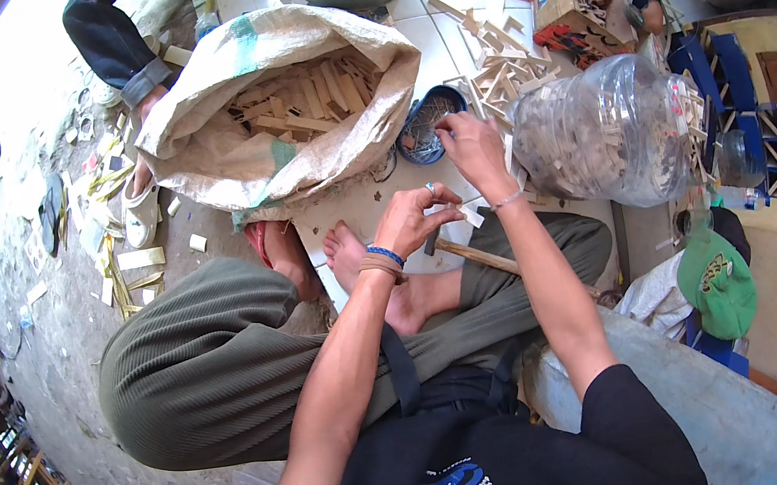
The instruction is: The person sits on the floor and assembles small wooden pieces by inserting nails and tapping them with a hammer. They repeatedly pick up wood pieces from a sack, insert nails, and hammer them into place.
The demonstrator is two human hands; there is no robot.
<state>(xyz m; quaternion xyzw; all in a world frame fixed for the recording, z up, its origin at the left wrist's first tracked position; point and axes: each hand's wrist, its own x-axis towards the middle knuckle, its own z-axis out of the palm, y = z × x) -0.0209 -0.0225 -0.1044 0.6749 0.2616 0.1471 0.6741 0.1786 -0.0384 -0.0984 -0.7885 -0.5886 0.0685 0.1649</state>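
My left hand (415, 221), with a ring and bracelets, is above my bare foot. Its thumb and fingers pinch a small pale wooden piece (473, 218) at the fingertips. My right hand (476, 147) hangs at the near right rim of a blue bowl (406, 147). Its fingers are bent together, and whatever may be between them is too small to make out. Thin metal nails (431, 117) lie in the bowl. Between my forearms a hammer (475, 255) with a wooden handle rests by my leg, its dark head beneath my left hand.
A white woven sack (190, 151) of wooden pieces stands ahead. Cut wooden pieces (507, 65) are heaped right of the bowl. A large clear plastic jar (600, 131) lies at right, near a wooden box (564, 8) and a green cap (716, 283). Another person's foot (140, 177) is left of the sack.
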